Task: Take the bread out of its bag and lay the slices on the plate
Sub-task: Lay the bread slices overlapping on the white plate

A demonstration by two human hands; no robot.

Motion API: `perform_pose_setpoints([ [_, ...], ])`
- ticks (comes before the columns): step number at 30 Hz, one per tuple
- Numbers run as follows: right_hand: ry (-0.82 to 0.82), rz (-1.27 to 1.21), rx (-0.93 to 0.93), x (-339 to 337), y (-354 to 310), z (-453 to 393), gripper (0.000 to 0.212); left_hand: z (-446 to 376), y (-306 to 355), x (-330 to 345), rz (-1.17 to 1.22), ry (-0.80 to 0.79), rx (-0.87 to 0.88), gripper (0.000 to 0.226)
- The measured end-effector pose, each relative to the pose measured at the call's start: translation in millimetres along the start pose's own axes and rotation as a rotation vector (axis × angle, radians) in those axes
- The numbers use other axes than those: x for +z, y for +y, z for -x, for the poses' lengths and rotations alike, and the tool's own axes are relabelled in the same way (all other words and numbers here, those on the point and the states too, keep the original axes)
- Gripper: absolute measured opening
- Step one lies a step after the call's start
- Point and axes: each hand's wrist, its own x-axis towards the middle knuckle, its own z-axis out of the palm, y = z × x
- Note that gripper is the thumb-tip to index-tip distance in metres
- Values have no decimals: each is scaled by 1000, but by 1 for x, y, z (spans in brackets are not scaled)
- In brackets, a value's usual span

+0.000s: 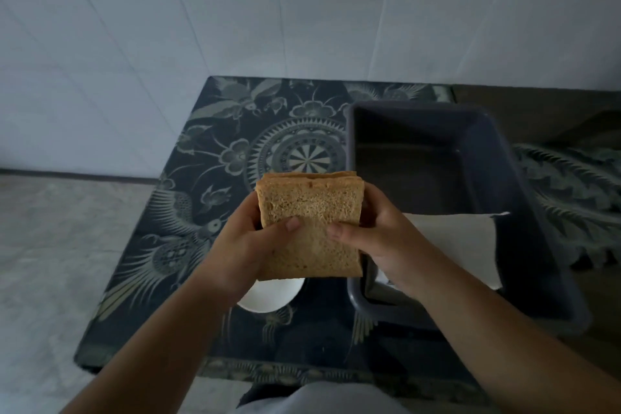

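At the centre of the frame I have a stack of brown bread slices [311,225] held upright between both hands, out of any bag, raised above the table. On the left side of the stack my left hand [247,245] is closed on it, thumb pressed across the front slice and the other fingers hidden behind. On the right side my right hand [376,235] grips the same stack, its thumb laid on the front face just beside the left thumb. Several slice edges show along the top of the stack, slightly offset. Below the bread, in the lower centre, a white plate [272,296] rests on the patterned dark tablecloth [208,158], mostly covered by the bread and my left wrist, with no slice on its visible part. To the right of centre sits a dark rectangular plastic tub [524,212], and a pale flat sheet or bag [460,242] lies inside it behind my right wrist; I cannot tell which.
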Motion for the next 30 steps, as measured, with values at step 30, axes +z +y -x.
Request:
perform_pose_setpoints([
  [30, 411, -215, 522, 113, 166, -91, 67, -43, -116, -154, -234, 28, -584, 75],
])
